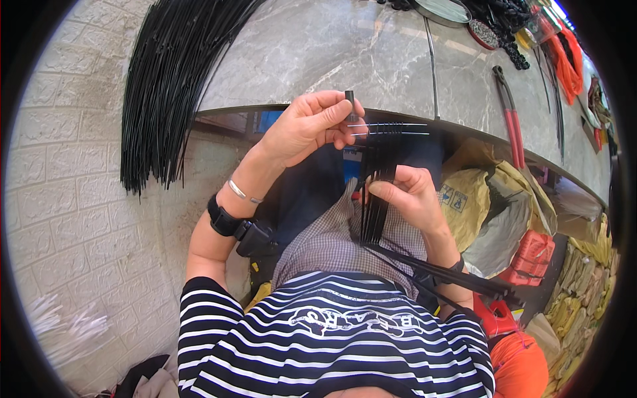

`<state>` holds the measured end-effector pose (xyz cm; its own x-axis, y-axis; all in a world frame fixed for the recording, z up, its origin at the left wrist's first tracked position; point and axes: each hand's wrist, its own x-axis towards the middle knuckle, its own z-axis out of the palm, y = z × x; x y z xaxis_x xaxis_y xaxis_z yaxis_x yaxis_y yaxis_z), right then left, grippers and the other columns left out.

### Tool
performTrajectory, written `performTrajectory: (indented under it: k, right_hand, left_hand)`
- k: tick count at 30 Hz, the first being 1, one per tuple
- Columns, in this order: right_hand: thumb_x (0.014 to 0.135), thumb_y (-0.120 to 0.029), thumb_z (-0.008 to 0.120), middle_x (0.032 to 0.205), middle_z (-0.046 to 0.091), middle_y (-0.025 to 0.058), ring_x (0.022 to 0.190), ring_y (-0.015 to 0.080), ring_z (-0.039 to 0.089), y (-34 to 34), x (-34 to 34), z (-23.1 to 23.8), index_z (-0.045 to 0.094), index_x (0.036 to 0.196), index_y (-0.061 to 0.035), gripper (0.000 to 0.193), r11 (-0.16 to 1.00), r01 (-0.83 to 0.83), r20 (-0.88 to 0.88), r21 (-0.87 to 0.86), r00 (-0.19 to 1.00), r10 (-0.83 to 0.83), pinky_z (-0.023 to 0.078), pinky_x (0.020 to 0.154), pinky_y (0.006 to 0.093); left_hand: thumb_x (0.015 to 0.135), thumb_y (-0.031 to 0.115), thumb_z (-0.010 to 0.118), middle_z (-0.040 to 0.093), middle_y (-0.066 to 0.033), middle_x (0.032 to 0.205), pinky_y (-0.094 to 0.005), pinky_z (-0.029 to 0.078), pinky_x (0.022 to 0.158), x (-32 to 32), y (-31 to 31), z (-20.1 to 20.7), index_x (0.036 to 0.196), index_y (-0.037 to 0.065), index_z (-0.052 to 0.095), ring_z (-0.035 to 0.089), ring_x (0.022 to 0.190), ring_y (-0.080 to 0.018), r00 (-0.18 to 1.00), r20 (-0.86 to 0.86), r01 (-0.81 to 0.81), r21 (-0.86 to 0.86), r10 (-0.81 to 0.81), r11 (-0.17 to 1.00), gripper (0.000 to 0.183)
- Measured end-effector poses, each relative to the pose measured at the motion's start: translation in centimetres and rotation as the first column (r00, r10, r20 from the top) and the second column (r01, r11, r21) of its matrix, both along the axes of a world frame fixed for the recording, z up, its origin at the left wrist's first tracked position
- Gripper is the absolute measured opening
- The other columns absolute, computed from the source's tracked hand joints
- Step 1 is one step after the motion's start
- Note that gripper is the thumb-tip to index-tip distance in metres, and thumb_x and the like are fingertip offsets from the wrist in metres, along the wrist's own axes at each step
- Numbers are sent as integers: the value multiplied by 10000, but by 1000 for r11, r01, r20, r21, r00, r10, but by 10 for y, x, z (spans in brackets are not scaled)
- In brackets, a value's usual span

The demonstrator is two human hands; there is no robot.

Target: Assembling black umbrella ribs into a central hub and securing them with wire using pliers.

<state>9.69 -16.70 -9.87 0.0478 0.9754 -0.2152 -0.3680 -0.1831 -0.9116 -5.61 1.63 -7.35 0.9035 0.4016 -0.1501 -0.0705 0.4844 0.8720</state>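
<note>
Grey tabletop; black strips in right fingers

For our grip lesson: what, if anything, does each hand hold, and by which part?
The left hand pinches a short black cylinder below its exposed top; the right hand grips black strips partway along.

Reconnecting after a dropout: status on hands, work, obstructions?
Left hand pinching short black tube. Right hand gripping black strips, two thin rods across their top. Strips also crossing right forearm.
</note>
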Motion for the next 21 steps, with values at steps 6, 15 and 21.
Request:
performTrajectory:
  k: [6, 15, 21]
  right_hand:
    - [871, -42, 645, 790, 682, 46, 713, 83, 617, 0, -1, 1, 678, 908, 36, 92, 1000, -14, 17, -9, 1000, 14, 511, 654, 229]
    - [870, -47, 652, 800, 684, 46, 719, 85, 621, -1, -1, -1, 680, 913, 33, 95, 1000, 1, -13, -14, 1000, -1, 515, 664, 231]
    - [874, -48, 652, 806, 685, 50, 721, 88, 626, 0, 0, -3, 680, 931, 32, 102, 1000, -6, -25, -15, 1000, 5, 517, 664, 229]
  left_hand:
    - [971, 217, 552, 666, -59, 902, -225, 502, 626, 3, 1, -6, 1063, 11, 642, 616, 766, -104, 1000, 30, -8, 19, 7, 1000, 243]
    - [977, 189, 544, 645, -45, 936, -231, 485, 677, 3, -3, -3, 1080, 11, 619, 589, 796, -94, 999, -23, -27, 91, 29, 995, 218]
    - [963, 179, 569, 646, -47, 921, -230, 490, 674, 5, -2, -5, 1065, 16, 613, 591, 793, -89, 999, -14, -45, 111, 47, 993, 197]
